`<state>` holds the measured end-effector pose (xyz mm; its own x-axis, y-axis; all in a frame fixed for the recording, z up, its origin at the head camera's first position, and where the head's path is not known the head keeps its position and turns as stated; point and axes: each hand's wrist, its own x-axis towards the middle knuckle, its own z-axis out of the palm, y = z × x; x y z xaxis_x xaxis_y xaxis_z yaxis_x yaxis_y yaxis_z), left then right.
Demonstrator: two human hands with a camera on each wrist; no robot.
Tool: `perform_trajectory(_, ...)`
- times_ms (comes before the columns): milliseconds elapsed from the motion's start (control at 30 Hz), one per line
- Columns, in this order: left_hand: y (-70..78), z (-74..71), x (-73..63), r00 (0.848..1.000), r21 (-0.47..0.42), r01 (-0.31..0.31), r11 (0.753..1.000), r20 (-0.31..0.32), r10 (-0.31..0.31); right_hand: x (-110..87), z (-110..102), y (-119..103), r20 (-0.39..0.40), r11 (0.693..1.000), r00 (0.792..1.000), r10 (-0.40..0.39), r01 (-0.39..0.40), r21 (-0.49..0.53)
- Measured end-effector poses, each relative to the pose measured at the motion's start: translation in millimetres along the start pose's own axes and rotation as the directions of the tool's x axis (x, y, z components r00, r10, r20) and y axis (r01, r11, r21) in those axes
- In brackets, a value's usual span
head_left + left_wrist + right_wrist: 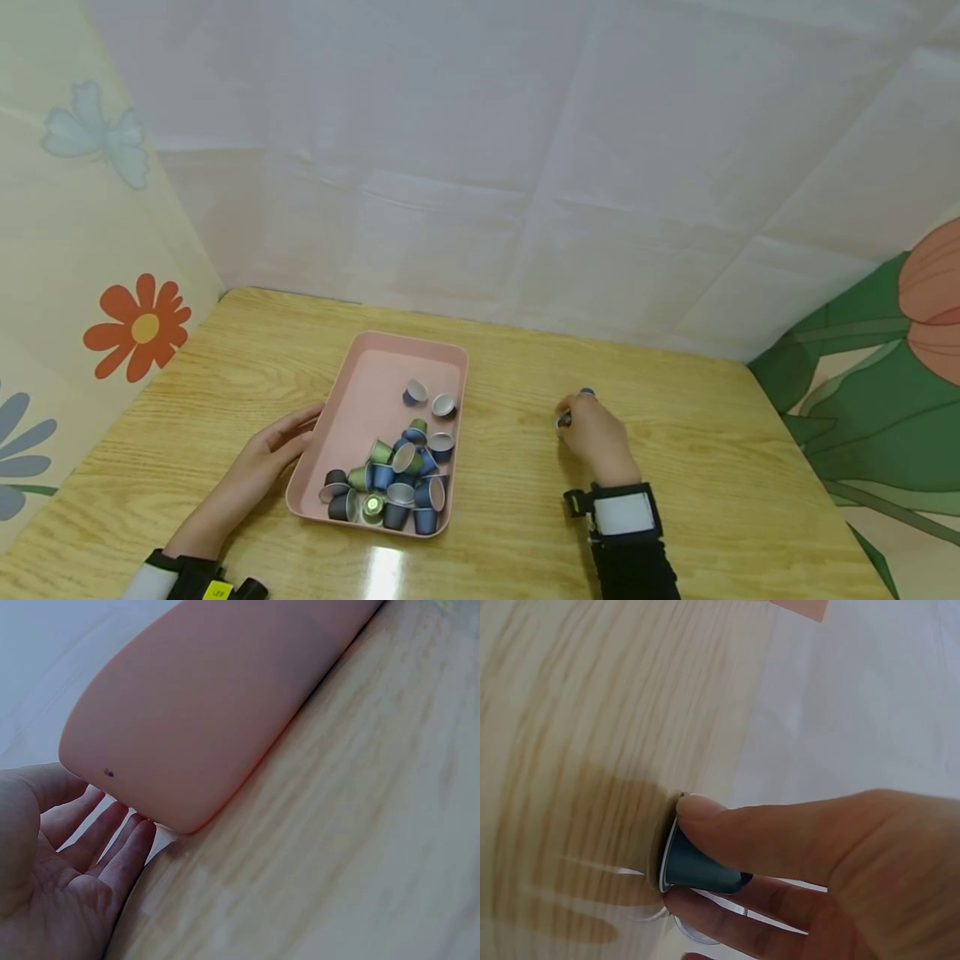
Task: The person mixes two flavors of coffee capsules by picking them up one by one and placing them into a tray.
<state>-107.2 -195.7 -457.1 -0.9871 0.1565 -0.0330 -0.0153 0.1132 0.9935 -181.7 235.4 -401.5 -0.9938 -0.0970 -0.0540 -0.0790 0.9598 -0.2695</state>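
My right hand [597, 433] pinches a dark teal coffee capsule [701, 862] between thumb and fingers, low over the table right of the tray. Its silver rim faces the tabletop; whether it touches is unclear. Partly hidden by that hand is a second capsule, its blue end [587, 391] showing just beyond the knuckles and a pale rim [697, 930] behind the fingers. At the pink tray [382, 367], my left hand [258, 467] touches the left edge with relaxed fingers [135, 844]. Blue, green and dark capsules [405, 458] lie jumbled in the tray's near half.
The wooden table [510, 500] runs back to a white sheet [450, 208]. Printed cloths with a red flower [145, 328] on the left and green leaves [870, 392] on the right border the sides.
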Motion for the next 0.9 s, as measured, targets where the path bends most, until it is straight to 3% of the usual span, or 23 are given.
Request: perform_trajectory(900, -2.1, -0.5, 0.6, 1.000, 0.005, -0.004, 1.000, 0.000, 0.004, -3.1, -3.3, -0.7, -0.040, 1.000, 0.999, 0.000, 0.001, 0.024)
